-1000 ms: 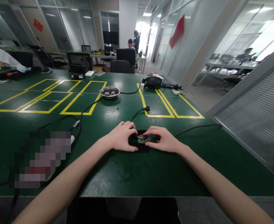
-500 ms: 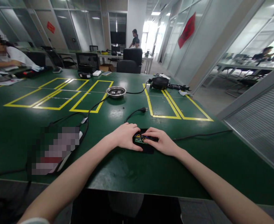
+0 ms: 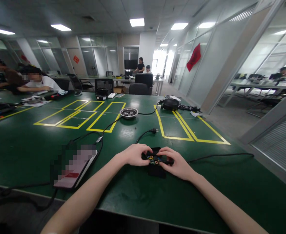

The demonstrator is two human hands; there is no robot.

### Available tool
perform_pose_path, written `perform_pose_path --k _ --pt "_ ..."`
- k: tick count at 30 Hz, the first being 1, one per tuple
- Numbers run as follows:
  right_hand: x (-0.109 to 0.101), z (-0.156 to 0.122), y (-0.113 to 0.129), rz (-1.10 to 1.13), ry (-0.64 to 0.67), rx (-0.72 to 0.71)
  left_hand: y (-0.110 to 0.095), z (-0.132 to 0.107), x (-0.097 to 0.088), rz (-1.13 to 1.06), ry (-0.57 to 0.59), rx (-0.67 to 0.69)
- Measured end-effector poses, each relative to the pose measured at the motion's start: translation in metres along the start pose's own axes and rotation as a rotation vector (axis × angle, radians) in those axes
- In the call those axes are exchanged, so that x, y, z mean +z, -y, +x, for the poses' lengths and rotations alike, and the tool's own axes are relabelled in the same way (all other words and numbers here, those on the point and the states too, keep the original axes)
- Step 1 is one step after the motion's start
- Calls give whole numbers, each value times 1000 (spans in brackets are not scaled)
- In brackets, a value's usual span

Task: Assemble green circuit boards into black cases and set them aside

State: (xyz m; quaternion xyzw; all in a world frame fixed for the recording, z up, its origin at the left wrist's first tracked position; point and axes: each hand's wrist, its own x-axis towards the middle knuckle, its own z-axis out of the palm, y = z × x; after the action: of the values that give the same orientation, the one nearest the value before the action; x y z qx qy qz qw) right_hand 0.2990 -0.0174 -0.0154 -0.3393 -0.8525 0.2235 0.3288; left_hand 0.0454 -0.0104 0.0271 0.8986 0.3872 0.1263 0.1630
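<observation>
1. Since a second ago the head has tilted up, so ceiling lights now show and both hands sit lower in the picture. Their fingertips have drawn closer together over the same small part.
2. At far 10 o'clock, two seated people work at the far-left side of the green bench, well apart from the hands.
3. At 9 o'clock from the hands a phone lies face up near the bench edge, with a black cable running off toward 12 o'clock.
4. The left hand is curled narrow, thumb and fingers pinching the left end of a small circuit board.
5. The circuit board lies directly between the two hands, its long axis running from 9 to 3 o'clock. It rests on a black pad that sticks out toward 6 o'clock. Neither hand is nearer; both touch it.
6. The right hand is curled the same way, gripping the board's right end, knuckles toward 12 o'clock.
7. At 12 o'clock, near the hands, lies a loose plug, and further out a metal dish.
8. At 1 o'clock a black bag sits at the far edge. At 3 o'clock a second cable trails off to the right.
</observation>
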Motion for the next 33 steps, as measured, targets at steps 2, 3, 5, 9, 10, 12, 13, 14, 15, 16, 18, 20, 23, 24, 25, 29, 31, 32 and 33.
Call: perform_pose_path --k 2,3,5,9,10,12,13,14,15,16,18,20,23,24,25,29,31,32,33 --pt "-1 -2 1 -3 22 -4 2 -1 -1 -36 -13 3" --pt "-1 -2 2 -6 41 -6 2 -1 -1 -46 -11 5" --pt "0 -1 6 -21 76 -9 4 -2 -1 -31 -5 2" --pt "5 5 11 -45 64 3 5 -1 -1 47 -18 -24" --pt "5 6 12 -36 56 4 4 -2 -1 62 -17 -30" --pt "6 6 11 -7 48 5 2 -2 -1 76 -3 -34" --pt "6 5 11 6 43 5 1 -2 0 81 1 -36" --pt "5 5 10 17 43 5 1 -2 1 82 10 -35" --pt "5 4 9 22 44 7 1 -1 1 82 9 -35" --pt "4 4 9 24 49 6 1 -1 2 83 6 -37" --pt "3 3 8 15 61 5 1 0 3 79 3 -37" --pt "2 2 7 -6 65 7 0 0 4 71 -3 -31" --pt "3 1 7 -33 61 14 -1 0 3 62 -9 -18" --pt "3 1 6 -36 59 13 -1 0 2 59 -11 -17" --pt "3 1 6 -37 58 9 -1 0 0 54 -14 -21" --pt "3 0 5 -38 56 5 3 0 -4 -14 -14 -69" --pt "2 -1 5 -44 52 11 6 -1 -5 -75 -11 -79" --pt "2 -1 5 -48 48 12 8 -1 -4 -110 -9 -73" --pt "2 -1 6 -53 44 10 10 -2 -4 -146 -11 -62"
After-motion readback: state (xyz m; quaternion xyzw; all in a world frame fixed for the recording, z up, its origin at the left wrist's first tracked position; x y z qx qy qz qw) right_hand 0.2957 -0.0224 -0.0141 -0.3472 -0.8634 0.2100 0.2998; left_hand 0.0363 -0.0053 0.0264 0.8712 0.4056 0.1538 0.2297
